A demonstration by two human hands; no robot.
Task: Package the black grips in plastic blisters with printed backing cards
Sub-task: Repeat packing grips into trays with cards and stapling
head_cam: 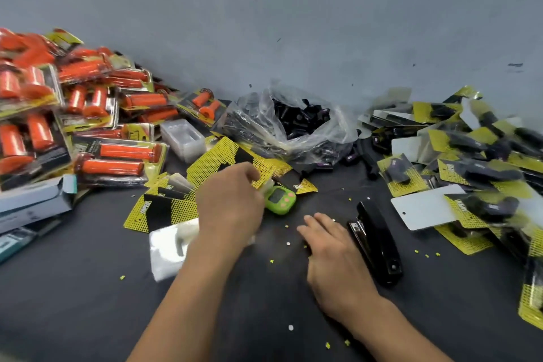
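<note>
Packs of orange grips (88,114) heap up at the far left of the dark desk (73,303), above a few flat cartons (32,203). Just right of them stands a stack of clear plastic blisters (182,138), and loose yellow-and-black backing cards (164,209) fan across the desk below it. One clear blister (166,253) lies flat beneath the person's left forearm. The left hand (232,200) reaches over the cards, its fingers curled at the edge of one card beside a green digital timer (280,200); blur hides whether they actually pinch anything. Behind, against the grey wall (264,9), an open clear plastic bag (255,123) holds the loose black grips (299,117). The right hand (332,247) lies flat on the desk, fingers straight and holding nothing, just beside a black stapler (376,244). Small paper bits (273,261), yellow and white, dot the desk around both hands. Farther right, finished packs of black grips (470,150) pile up, with one white card back (423,211) facing up.
</note>
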